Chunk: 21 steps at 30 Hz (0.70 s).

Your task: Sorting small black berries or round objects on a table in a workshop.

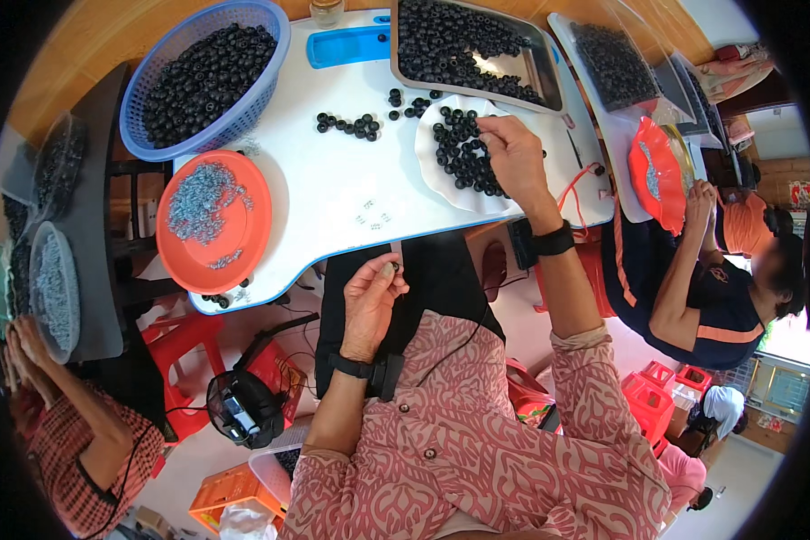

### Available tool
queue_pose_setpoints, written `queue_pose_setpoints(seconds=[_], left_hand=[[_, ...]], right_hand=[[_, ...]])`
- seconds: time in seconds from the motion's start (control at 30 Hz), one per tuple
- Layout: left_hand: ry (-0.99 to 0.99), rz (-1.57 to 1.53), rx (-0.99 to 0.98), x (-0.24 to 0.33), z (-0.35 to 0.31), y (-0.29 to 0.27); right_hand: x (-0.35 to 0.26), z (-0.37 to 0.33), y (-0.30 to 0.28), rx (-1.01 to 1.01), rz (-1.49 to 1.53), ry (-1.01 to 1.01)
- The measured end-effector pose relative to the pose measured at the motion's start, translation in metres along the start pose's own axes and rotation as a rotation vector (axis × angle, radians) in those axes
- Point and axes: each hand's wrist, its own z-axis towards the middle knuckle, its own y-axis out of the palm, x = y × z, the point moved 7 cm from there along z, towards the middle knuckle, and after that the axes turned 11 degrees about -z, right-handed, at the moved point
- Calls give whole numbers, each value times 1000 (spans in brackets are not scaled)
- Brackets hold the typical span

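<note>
In front of my body, my left hand is closed in a pinch on a small dark round piece, mostly covered by the fingertips. My right hand reaches over a white scalloped plate heaped with small black round pieces that have holes in them. Its thumb and fingers are pressed together at the pile's right side; whatever is between them is hidden. More black pieces lie loose on the white table. A few small clear or silvery bits rest near the table's front edge.
A blue basket and a metal tray hold many black pieces. An orange-red dish carries silvery bits. A blue shallow tray lies at the back. Co-workers sit at both sides, one by a red scalloped dish.
</note>
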Motion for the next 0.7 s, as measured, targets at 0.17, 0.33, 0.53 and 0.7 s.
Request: queue_pose_setpoints(seconds=[0.17,0.33,0.53,0.7], left_hand=[[-3,-1,3,0,0,-1],[-7,-8,-3,-1,1,-2],[-11,-5,0,-2,2,-2],[-14,-2,16,-3,1,-3]], right_hand=[[9,0,-14,27,-127,56],[9,-1,-14,15,-169,10],[-14,-6,-4,13,-386,-150],[-25,-6,-1,-22,-434,-236]])
